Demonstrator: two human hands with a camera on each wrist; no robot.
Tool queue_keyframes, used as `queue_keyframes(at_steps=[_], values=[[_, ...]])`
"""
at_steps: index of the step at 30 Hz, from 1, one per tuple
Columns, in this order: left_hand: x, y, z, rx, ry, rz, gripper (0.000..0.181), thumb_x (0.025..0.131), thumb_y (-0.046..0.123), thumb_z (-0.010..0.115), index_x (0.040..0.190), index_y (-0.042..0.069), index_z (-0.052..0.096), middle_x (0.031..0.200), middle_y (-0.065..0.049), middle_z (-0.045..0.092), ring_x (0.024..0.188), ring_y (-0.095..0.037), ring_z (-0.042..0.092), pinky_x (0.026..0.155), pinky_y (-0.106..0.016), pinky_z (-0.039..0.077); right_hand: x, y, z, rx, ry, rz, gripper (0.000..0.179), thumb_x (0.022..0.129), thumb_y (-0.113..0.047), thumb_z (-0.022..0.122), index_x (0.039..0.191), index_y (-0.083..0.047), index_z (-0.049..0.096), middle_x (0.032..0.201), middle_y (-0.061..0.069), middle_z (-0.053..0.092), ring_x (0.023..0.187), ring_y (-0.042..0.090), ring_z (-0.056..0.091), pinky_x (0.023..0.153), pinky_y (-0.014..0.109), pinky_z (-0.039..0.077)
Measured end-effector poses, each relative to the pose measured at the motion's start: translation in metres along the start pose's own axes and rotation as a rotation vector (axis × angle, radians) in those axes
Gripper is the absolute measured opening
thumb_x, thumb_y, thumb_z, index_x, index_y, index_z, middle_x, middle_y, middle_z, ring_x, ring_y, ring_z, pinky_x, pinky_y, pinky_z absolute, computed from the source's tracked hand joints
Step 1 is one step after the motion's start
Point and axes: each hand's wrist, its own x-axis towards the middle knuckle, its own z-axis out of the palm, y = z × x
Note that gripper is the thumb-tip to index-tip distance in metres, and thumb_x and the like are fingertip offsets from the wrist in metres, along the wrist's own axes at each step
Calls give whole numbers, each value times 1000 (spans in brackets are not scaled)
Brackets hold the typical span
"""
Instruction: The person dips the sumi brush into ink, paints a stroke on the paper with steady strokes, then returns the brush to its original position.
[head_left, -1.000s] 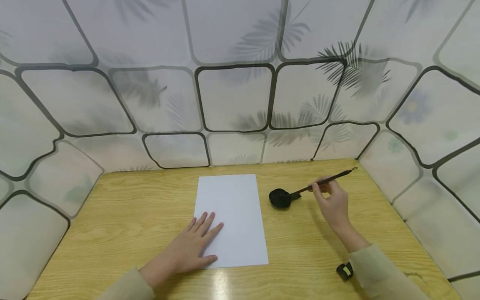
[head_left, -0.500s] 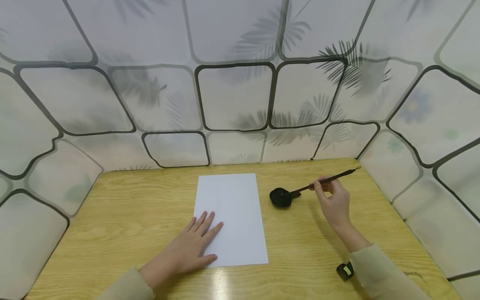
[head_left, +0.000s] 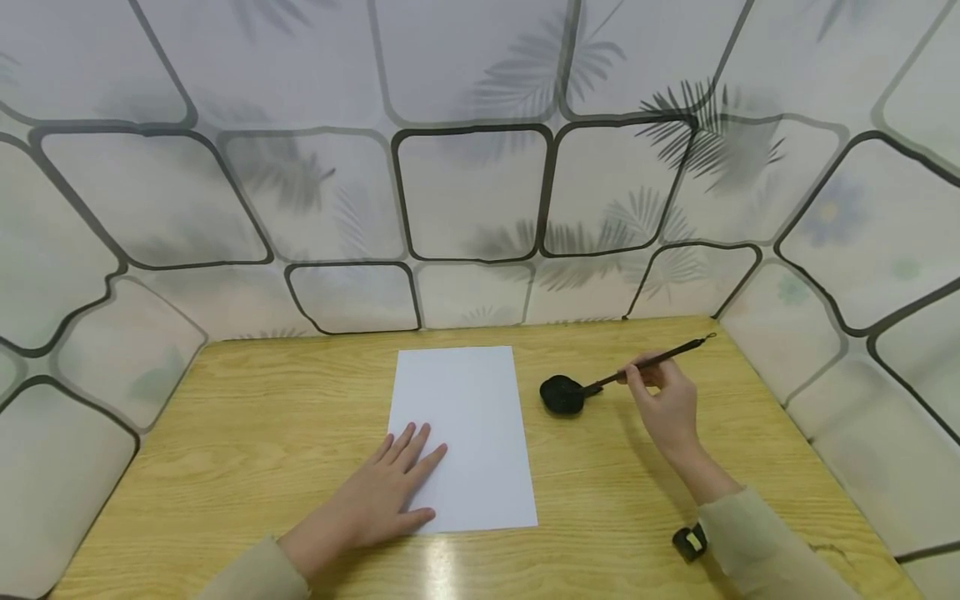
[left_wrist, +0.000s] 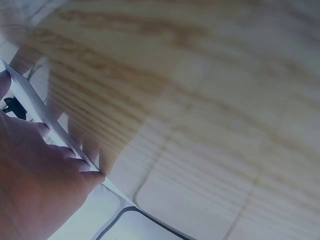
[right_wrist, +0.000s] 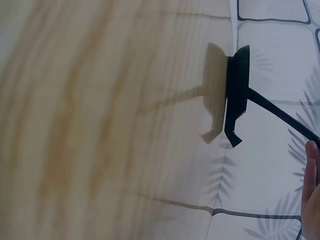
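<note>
Your right grip is sliding a tiny bit left, pinching the thin, dark-brown brush, whose tip is sitting in the round black dish. Your left grip is lying flat, fingers spread, on the white paper sheet. You're probably just starting: no marks are showing.

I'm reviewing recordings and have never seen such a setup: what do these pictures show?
No machine here, just a person's bare left hand and right hand. The wide picture comes from a camera on the head, the other two from one on each wrist. On the wooden table lie a white sheet and a black dish. The left hand rests spread on the sheet; the right hand holds a slim dark stick, probably a brush, its lower end at the dish.
</note>
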Motion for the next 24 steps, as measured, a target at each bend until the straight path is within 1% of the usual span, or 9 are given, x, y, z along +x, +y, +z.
queue_keyframes(at_steps=[2, 3, 6, 8, 9, 10, 16, 20, 24], values=[[0, 0, 0, 1, 1, 1, 81, 103, 58, 57, 168, 14, 32, 176, -24, 20, 163, -47, 20, 130, -64, 24, 0, -2, -1, 11, 11, 8, 7, 100, 6, 67, 105, 10, 67, 93, 25, 77, 79, -16, 65, 73, 2, 51], [0, 0, 0, 2, -1, -2, 81, 103, 58, 56, 168, 15, 32, 176, -23, 19, 163, -46, 19, 130, -64, 23, 1, -3, -2, 19, 19, 8, 8, 100, 6, 67, 105, 12, 66, 91, 22, 77, 79, -16, 66, 73, 3, 51], [1, 0, 1, 9, -6, -5, 82, 104, 59, 55, 169, 16, 31, 177, -22, 19, 164, -45, 19, 131, -63, 23, 4, -5, -4, 29, 51, -6, 9, 100, 6, 66, 104, 14, 65, 88, 5, 77, 78, -14, 68, 74, 3, 52], [1, 0, 1, 11, -5, -2, 81, 104, 59, 55, 168, 16, 31, 176, -22, 19, 164, -45, 19, 131, -63, 24, 6, -7, -6, 31, 68, -17, 9, 100, 6, 66, 104, 14, 65, 88, -7, 75, 78, -13, 68, 74, 3, 52], [1, 0, 1, 12, -5, -2, 82, 104, 59, 55, 168, 16, 31, 176, -22, 19, 164, -45, 19, 131, -63, 23, 7, -7, -7, 33, 75, -21, 9, 100, 6, 66, 104, 14, 65, 89, -12, 73, 77, -13, 68, 74, 3, 52], [1, 0, 0, 13, -6, -1, 82, 104, 59, 55, 168, 15, 31, 176, -22, 19, 164, -45, 19, 131, -63, 23, 8, -7, -8, 31, 82, -25, 8, 99, 7, 67, 104, 14, 66, 89, -14, 72, 77, -13, 68, 74, 3, 52], [2, 1, 0, 13, -11, -4, 82, 103, 60, 54, 168, 16, 32, 176, -22, 20, 164, -45, 19, 131, -63, 24, 10, -5, -14, 37, 106, -15, 8, 97, 9, 68, 105, 13, 67, 89, -17, 70, 77, -15, 67, 73, 2, 51], [2, 2, -1, 20, -10, -7, 82, 103, 60, 54, 168, 16, 32, 176, -22, 20, 164, -45, 20, 131, -63, 24, 10, -5, -17, 45, 105, 6, 9, 98, 8, 68, 105, 14, 67, 89, -24, 67, 77, -14, 67, 73, 2, 50], [0, 2, -2, 29, 2, -6, 82, 103, 60, 55, 168, 15, 33, 176, -22, 23, 163, -45, 22, 130, -63, 26, 9, -6, -20, 46, 103, 16, 11, 99, 6, 67, 105, 15, 66, 89, -25, 69, 76, -12, 69, 73, 3, 51]])
